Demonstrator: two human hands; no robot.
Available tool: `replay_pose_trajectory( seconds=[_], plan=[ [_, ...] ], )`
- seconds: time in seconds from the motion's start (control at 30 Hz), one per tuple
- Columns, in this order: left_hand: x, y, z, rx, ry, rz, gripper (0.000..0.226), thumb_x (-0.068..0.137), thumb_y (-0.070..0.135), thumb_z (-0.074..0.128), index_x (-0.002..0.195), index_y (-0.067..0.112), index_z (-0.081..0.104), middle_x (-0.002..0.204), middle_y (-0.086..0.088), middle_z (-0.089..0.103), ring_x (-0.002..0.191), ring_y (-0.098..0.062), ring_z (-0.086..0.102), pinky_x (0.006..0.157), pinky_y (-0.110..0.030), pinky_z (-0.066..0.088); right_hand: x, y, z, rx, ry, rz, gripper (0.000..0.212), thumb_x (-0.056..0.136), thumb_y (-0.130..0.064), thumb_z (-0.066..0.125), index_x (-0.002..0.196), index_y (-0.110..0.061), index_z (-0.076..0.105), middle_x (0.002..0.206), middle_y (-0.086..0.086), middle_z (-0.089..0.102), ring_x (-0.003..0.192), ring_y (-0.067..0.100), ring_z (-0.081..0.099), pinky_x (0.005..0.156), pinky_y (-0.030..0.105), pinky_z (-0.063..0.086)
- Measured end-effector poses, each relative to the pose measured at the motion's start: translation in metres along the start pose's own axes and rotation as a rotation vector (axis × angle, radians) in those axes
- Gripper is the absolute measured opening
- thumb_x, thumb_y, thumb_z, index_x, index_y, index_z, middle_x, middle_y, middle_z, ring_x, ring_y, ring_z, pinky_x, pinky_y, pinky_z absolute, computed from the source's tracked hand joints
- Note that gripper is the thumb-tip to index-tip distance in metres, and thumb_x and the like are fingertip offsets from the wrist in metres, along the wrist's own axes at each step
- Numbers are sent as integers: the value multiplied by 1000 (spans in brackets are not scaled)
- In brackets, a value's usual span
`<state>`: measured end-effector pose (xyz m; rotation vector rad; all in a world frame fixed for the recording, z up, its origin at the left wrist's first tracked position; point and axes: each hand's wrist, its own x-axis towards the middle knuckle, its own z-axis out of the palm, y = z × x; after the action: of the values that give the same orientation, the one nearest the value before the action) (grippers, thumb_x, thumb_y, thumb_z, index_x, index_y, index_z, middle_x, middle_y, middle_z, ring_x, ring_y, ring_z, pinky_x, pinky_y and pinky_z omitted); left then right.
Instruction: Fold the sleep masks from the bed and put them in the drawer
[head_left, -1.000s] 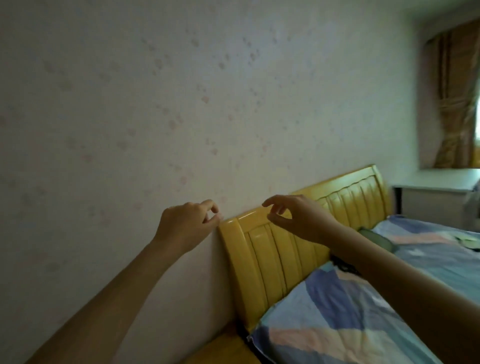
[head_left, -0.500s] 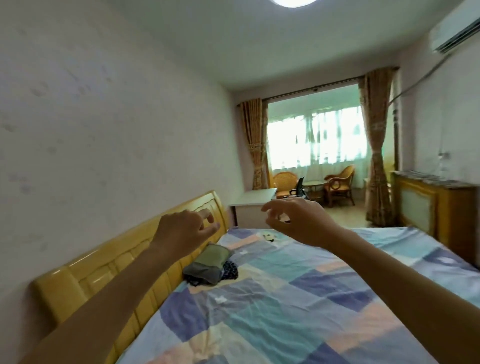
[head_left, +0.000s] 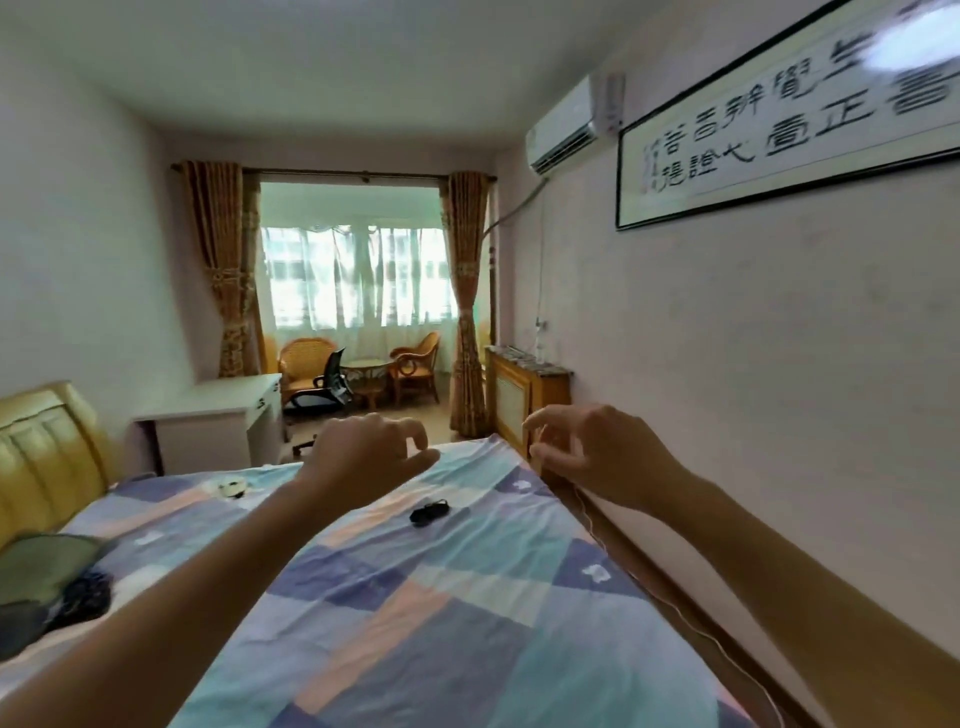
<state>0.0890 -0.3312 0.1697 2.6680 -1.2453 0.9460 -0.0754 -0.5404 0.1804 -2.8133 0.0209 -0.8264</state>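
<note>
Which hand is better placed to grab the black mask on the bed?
Left, probably. The left hand hovers almost directly above the black mask, holding nothing. The right hand is out past the bed edge, near the wall.

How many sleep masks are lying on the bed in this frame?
2 that I can make out: a black mask mid-bed, below the left hand, and a white mask farther left near the far edge. More may hide in the dark pile by the headboard.
</note>
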Motion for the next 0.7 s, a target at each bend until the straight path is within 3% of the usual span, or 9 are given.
replay_pose_trajectory(
  seconds=[0.2,0.33,0.53,0.7],
  plan=[
    [105,99,45,-32,-21,168,38,89,63,40,108,37,60,90,12,70,75,-7,64,52,-22,36,-26,122,-32,-88,-4,173,24,88,-40,57,111,-33,63,99,-13,67,92,8,61,82,30,52],
    [179,152,77,-124,41,214,34,90,60,43,106,36,62,87,15,69,65,0,53,47,-16,28,-18,204,-42,-113,-15,241,27,90,-41,55,115,-34,60,98,-17,63,95,4,58,78,23,44],
    [302,266,146,-226,40,317,38,90,61,42,110,35,61,81,15,65,61,0,51,47,-16,29,-21,331,-60,-190,-138,400,31,90,-45,53,119,-34,58,107,-17,64,99,6,57,81,25,43],
    [385,374,187,-345,24,422,39,88,65,39,107,39,60,91,16,69,74,-3,61,59,-20,46,-41,438,-102,-246,-95,511,28,90,-46,51,116,-38,58,97,-24,60,94,2,56,76,23,39]
  ],
)
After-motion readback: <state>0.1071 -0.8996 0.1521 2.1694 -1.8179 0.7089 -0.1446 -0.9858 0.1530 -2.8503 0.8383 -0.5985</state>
